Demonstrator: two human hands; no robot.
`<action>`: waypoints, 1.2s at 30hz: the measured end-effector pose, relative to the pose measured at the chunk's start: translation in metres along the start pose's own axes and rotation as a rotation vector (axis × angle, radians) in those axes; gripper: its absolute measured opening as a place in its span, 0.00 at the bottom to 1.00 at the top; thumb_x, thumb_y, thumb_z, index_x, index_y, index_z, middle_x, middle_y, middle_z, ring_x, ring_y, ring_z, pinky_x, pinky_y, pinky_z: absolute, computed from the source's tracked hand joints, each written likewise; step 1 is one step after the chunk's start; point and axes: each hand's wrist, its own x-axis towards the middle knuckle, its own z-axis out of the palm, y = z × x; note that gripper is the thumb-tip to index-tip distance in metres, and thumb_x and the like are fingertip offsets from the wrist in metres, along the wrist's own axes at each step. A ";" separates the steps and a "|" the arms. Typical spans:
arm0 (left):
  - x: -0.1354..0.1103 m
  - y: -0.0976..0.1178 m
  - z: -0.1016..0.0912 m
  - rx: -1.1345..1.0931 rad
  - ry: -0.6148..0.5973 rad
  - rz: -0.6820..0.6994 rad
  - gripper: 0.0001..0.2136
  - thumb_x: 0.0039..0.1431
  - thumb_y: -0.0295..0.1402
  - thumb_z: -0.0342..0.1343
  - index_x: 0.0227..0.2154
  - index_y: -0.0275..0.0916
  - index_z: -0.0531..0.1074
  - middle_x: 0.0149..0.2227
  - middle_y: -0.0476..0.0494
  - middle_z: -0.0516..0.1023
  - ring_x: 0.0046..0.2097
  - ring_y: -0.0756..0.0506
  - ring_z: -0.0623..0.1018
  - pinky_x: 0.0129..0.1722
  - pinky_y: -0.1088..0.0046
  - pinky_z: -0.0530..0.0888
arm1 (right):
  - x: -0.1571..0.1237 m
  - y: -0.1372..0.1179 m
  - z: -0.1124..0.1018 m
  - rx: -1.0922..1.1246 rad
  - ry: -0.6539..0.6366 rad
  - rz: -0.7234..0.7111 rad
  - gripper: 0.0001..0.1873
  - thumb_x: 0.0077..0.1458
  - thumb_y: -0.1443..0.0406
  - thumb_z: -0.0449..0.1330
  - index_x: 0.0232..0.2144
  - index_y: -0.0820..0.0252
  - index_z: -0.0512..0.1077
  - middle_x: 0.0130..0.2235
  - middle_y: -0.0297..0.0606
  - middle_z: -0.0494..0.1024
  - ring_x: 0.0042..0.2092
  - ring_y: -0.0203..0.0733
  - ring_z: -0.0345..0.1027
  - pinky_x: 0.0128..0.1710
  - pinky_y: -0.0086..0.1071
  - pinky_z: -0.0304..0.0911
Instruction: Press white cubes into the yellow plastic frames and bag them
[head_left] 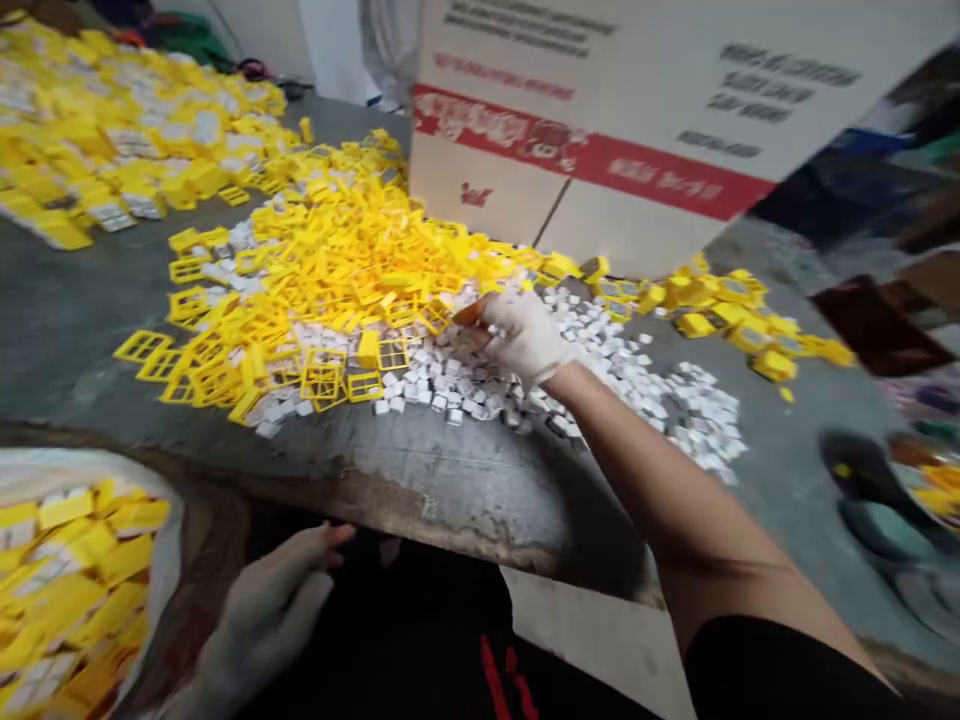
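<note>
My right hand (521, 330), in a white glove with bare fingertips, reaches into the middle of the table. Its fingers are bent together at the border between a heap of yellow plastic frames (337, 245) and a spread of small white pieces (450, 385). What is between the fingertips, if anything, is hidden. My left hand (270, 600), also gloved, hovers low in front of the table edge, near my lap. Its thumb and forefinger are apart, with nothing seen between them. The hand is somewhat blurred.
A large white carton (637, 225) with a red band stands behind the pieces. A sack (169, 560) of yellow and white parts is at lower left. Another big yellow heap (135, 130) covers the far left. More yellow parts (720, 310) lie right of the carton.
</note>
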 end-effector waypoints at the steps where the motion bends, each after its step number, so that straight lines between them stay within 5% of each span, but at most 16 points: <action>1: -0.001 -0.006 0.005 -0.033 -0.049 -0.023 0.11 0.69 0.42 0.62 0.43 0.44 0.86 0.33 0.47 0.86 0.32 0.45 0.85 0.34 0.72 0.83 | 0.006 -0.023 0.012 -0.040 -0.097 -0.065 0.09 0.67 0.66 0.67 0.46 0.51 0.86 0.44 0.39 0.88 0.47 0.50 0.81 0.52 0.45 0.72; 4: -0.003 -0.014 0.016 -0.143 -0.061 -0.151 0.11 0.63 0.34 0.57 0.33 0.44 0.85 0.28 0.46 0.85 0.35 0.41 0.88 0.37 0.70 0.85 | 0.025 -0.082 0.037 -0.247 -0.303 -0.219 0.17 0.73 0.67 0.59 0.58 0.54 0.82 0.55 0.47 0.86 0.54 0.55 0.80 0.56 0.49 0.68; 7: -0.011 -0.015 0.017 -0.242 0.010 -0.252 0.12 0.63 0.33 0.56 0.29 0.43 0.84 0.31 0.43 0.87 0.40 0.38 0.90 0.42 0.65 0.86 | 0.046 -0.112 0.051 -0.378 -0.397 -0.313 0.25 0.73 0.72 0.55 0.66 0.53 0.77 0.65 0.50 0.81 0.63 0.57 0.76 0.59 0.48 0.64; 12: -0.034 -0.028 0.011 -0.343 0.059 -0.307 0.12 0.65 0.34 0.58 0.30 0.41 0.85 0.41 0.37 0.90 0.39 0.39 0.88 0.41 0.63 0.85 | 0.060 -0.127 0.054 -0.482 -0.555 -0.264 0.25 0.70 0.70 0.58 0.66 0.55 0.76 0.64 0.52 0.80 0.63 0.61 0.75 0.58 0.48 0.63; 14: -0.041 -0.033 0.011 -0.402 0.069 -0.322 0.11 0.66 0.35 0.59 0.38 0.40 0.87 0.42 0.37 0.91 0.37 0.41 0.87 0.39 0.64 0.84 | 0.059 -0.130 0.050 -0.499 -0.599 -0.210 0.26 0.66 0.71 0.62 0.65 0.56 0.76 0.63 0.53 0.80 0.61 0.61 0.76 0.57 0.47 0.63; 18: -0.046 -0.025 0.013 -0.552 0.104 -0.339 0.13 0.66 0.37 0.62 0.47 0.38 0.87 0.42 0.37 0.90 0.33 0.43 0.85 0.35 0.66 0.83 | 0.049 -0.135 0.033 -0.445 -0.519 -0.150 0.20 0.66 0.71 0.62 0.58 0.60 0.81 0.61 0.52 0.81 0.57 0.58 0.77 0.57 0.46 0.64; 22: -0.033 -0.001 0.012 -0.868 0.066 -0.414 0.13 0.66 0.39 0.67 0.47 0.38 0.86 0.43 0.36 0.89 0.37 0.42 0.86 0.36 0.67 0.83 | 0.013 -0.143 0.021 -0.291 -0.374 -0.112 0.13 0.66 0.68 0.63 0.51 0.64 0.81 0.54 0.49 0.83 0.48 0.50 0.76 0.50 0.40 0.66; 25: -0.017 0.010 0.016 -1.169 0.052 -0.411 0.19 0.63 0.43 0.71 0.53 0.40 0.85 0.52 0.34 0.88 0.47 0.38 0.87 0.40 0.65 0.84 | -0.044 -0.159 0.029 -0.074 -0.330 -0.238 0.09 0.66 0.61 0.66 0.43 0.61 0.80 0.42 0.43 0.81 0.42 0.47 0.73 0.46 0.39 0.64; 30: -0.015 0.011 0.036 -1.215 0.069 -0.309 0.27 0.58 0.44 0.77 0.59 0.44 0.84 0.56 0.39 0.87 0.52 0.41 0.85 0.51 0.67 0.83 | -0.147 -0.188 0.060 0.073 -0.413 -0.381 0.23 0.75 0.46 0.57 0.39 0.57 0.78 0.38 0.40 0.78 0.38 0.45 0.69 0.47 0.41 0.60; 34: -0.028 0.016 0.042 -1.159 0.094 -0.406 0.29 0.53 0.45 0.79 0.57 0.41 0.83 0.51 0.38 0.87 0.49 0.40 0.85 0.43 0.68 0.84 | -0.164 -0.160 0.052 0.137 -0.419 -0.308 0.21 0.73 0.47 0.60 0.49 0.55 0.80 0.45 0.44 0.83 0.46 0.49 0.75 0.51 0.41 0.64; 36: -0.031 0.021 0.039 -1.146 0.115 -0.476 0.28 0.54 0.48 0.78 0.55 0.40 0.82 0.50 0.37 0.86 0.45 0.40 0.86 0.36 0.69 0.83 | -0.149 -0.126 0.038 0.018 -0.305 -0.114 0.22 0.72 0.50 0.62 0.60 0.55 0.79 0.55 0.49 0.84 0.56 0.56 0.75 0.57 0.46 0.66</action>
